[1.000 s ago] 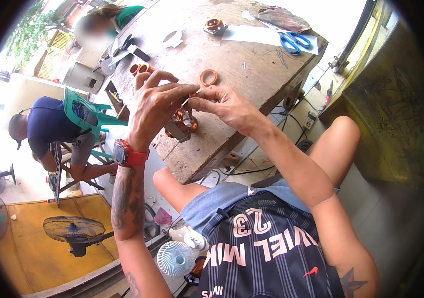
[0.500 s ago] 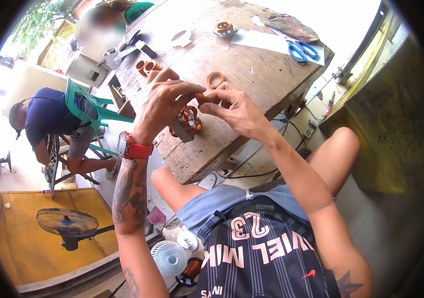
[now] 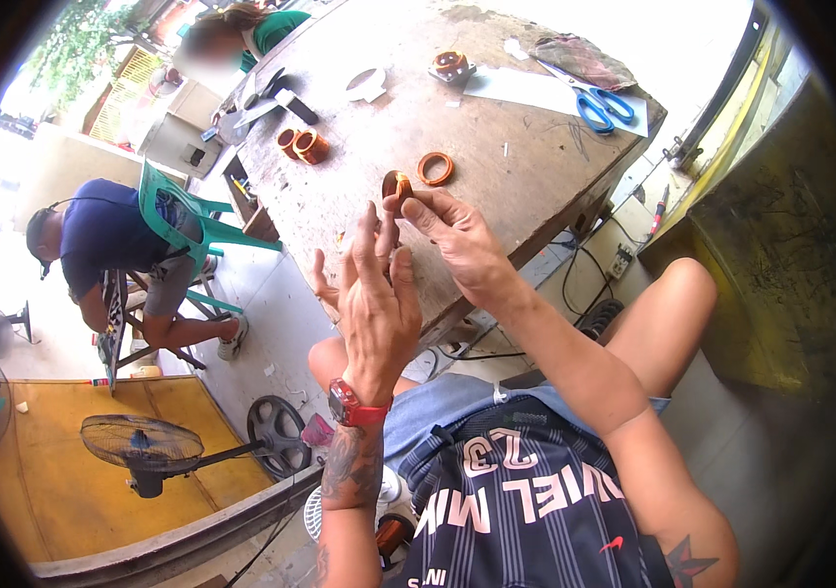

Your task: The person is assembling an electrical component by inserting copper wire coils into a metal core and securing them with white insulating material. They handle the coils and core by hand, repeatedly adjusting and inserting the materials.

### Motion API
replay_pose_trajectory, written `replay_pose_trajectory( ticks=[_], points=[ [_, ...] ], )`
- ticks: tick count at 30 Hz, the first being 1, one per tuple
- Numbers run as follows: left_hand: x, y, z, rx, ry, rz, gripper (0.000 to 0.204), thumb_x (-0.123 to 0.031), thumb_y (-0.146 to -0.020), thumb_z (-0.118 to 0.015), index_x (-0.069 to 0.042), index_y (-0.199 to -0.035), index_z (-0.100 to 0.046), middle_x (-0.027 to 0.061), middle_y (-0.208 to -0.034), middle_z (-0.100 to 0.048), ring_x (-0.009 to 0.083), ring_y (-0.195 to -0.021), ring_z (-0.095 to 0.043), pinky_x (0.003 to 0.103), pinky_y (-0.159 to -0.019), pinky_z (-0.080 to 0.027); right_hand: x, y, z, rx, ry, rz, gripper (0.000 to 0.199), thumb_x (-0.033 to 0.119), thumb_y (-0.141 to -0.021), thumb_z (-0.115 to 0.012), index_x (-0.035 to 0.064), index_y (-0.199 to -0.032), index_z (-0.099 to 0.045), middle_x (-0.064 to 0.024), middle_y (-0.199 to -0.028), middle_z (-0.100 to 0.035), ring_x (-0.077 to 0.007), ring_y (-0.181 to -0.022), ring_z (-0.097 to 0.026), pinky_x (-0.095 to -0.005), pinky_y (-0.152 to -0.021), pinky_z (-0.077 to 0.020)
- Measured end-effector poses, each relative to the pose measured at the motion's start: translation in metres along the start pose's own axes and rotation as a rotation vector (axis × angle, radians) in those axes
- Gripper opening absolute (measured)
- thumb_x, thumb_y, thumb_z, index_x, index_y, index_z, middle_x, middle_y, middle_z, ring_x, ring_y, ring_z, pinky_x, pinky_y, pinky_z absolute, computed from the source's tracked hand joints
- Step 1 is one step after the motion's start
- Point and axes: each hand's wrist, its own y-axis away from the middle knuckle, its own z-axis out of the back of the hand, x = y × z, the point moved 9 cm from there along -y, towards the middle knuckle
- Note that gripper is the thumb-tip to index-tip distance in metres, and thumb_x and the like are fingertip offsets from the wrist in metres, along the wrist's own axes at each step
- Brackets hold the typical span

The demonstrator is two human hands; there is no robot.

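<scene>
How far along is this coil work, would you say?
Done, it seems: one copper coil lies flat on the wooden bench, and two more coils sit near its far edge. In hand: the right hand pinches another coil at the fingertips, while the left hand is open beside it. What is left cannot be told; a wound part and blue scissors wait further back.

The person wears a dark sleeveless jersey with pale block lettering, thin stripes and a small red mark low on the front (all seen from above), over blue shorts. A red watch circles the left wrist. Tattoos cover the left forearm; another marks the right arm.
</scene>
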Motion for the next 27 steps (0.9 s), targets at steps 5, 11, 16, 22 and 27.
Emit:
replay_pose_trajectory(
  ticks=[5,11,16,22,27],
  points=[
    [0.004,-0.023,0.011,0.038,0.054,0.047,0.056,-0.026,-0.114,-0.051,-0.006,-0.164,-0.038,0.0046,-0.136,-0.074,0.0235,-0.129,-0.063,0.059,-0.127,-0.007,0.021,0.002,-0.001,-0.030,0.466,0.213,0.029,0.028,-0.109,-0.068,0.0035,-0.121,-0.076,-0.0034,-0.112,-0.073,-0.0144,-0.113,-0.062,-0.0320,-0.103,-0.0484],
    [0.045,-0.053,-0.005,0.234,0.930,0.399,0.053,-0.014,-0.099,-0.080,-0.011,-0.149,-0.063,0.0081,-0.106,-0.078,0.0052,-0.092,-0.069,0.023,-0.073,-0.056,0.049,0.020,-0.017,-0.046,1.122,0.581,0.030,0.035,-0.106,-0.067,0.0108,-0.117,-0.079,-0.0075,-0.107,-0.065,-0.0273,-0.111,-0.056,-0.0442,-0.101,-0.0386],
    [0.051,-0.055,-0.003,0.287,0.833,0.453,0.049,-0.012,-0.100,-0.080,-0.009,-0.146,-0.063,0.0058,-0.104,-0.077,0.0054,-0.093,-0.069,0.022,-0.074,-0.056,0.052,0.023,-0.017,0.019,1.266,0.642,0.025,0.030,-0.105,-0.068,0.0141,-0.121,-0.078,-0.0052,-0.117,-0.066,-0.0277,-0.119,-0.055,-0.0460,-0.102,-0.0353],
    [0.041,-0.060,0.001,0.332,0.796,0.308,0.053,-0.009,-0.101,-0.076,-0.009,-0.150,-0.055,0.0040,-0.102,-0.074,0.0074,-0.091,-0.071,0.022,-0.074,-0.059,0.047,0.020,-0.016,0.065,1.208,0.614,0.023,0.030,-0.104,-0.069,0.0155,-0.120,-0.079,-0.0042,-0.120,-0.066,-0.0268,-0.122,-0.054,-0.0461,-0.104,-0.0349],
    [0.042,-0.064,0.004,0.301,0.529,0.196,0.048,-0.012,-0.106,-0.070,-0.010,-0.151,-0.055,0.0083,-0.114,-0.077,0.0105,-0.093,-0.069,0.029,-0.081,-0.058,0.047,0.016,-0.011,0.061,1.107,0.542,0.024,0.028,-0.104,-0.070,0.0138,-0.120,-0.080,-0.0039,-0.119,-0.067,-0.0259,-0.122,-0.055,-0.0461,-0.107,-0.0338]
  ],
)
